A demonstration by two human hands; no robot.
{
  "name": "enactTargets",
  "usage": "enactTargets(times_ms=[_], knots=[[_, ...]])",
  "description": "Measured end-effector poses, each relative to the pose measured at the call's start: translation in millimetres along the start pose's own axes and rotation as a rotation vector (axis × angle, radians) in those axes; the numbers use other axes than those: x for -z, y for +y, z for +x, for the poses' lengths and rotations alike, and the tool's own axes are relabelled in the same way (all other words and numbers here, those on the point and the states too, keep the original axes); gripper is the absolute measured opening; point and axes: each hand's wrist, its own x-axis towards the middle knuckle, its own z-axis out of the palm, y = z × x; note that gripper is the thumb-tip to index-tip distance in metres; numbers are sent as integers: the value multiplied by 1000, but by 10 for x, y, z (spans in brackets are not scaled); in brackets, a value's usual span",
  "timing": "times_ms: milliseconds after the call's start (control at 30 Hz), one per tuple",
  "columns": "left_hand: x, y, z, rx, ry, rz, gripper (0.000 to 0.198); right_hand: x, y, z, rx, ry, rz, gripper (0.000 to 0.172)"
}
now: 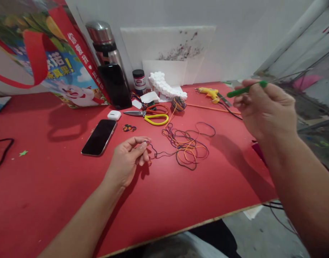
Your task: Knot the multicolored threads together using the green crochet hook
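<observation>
My left hand [130,157] rests on the red table [46,193], fingers pinched on the end of a multicoloured cord [187,145] that lies in a loose tangle to its right. The cord leads back to a small ball of the same cord [178,104]. My right hand [263,107] is raised above the table's right side, closed round a green-handled tool [246,89] whose tip I cannot make out.
A black phone [99,137], a white earbud case [114,115], scissors with yellow and orange handles [150,115], a yellow glue gun [210,92], a small jar [139,80], white foam pieces [167,86], a steel flask [106,44] and a printed bag [46,57] stand at the back.
</observation>
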Motion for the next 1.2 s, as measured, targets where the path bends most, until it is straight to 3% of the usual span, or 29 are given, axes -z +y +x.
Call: enactTargets(times_ms=[67,233,333,400,500,733,833,967,1000,1100,1200], knots=[[6,-6,-1,20,-10,-3,12,-34,59,-37,-16,17,47,2],[-40,6,-23,94,-59,-59,15,-254,193,-244,-398,49,254,14],[-67,35,-39,116,-84,-105,14,-490,173,-398,-527,-48,296,27],[-63,56,-48,110,-102,-118,13,-653,131,-486,-613,-182,311,35],[-39,70,-72,134,-171,-83,17,-847,110,-583,-635,-344,298,45],[-100,-24,-190,337,-387,111,24,-1011,288,-733,-628,-482,258,47],[-120,-57,-199,353,-368,141,27,-950,324,-752,-491,-508,34,44],[-95,-68,-170,326,-338,100,27,-778,366,-749,-22,-287,-405,25],[-90,-69,-165,321,-332,94,27,-744,381,-753,104,-294,-500,30],[-95,-75,-173,323,-348,90,25,-713,424,-776,401,-507,-780,44],[-128,-71,-213,332,-401,100,21,-742,447,-782,593,-607,-969,37]])
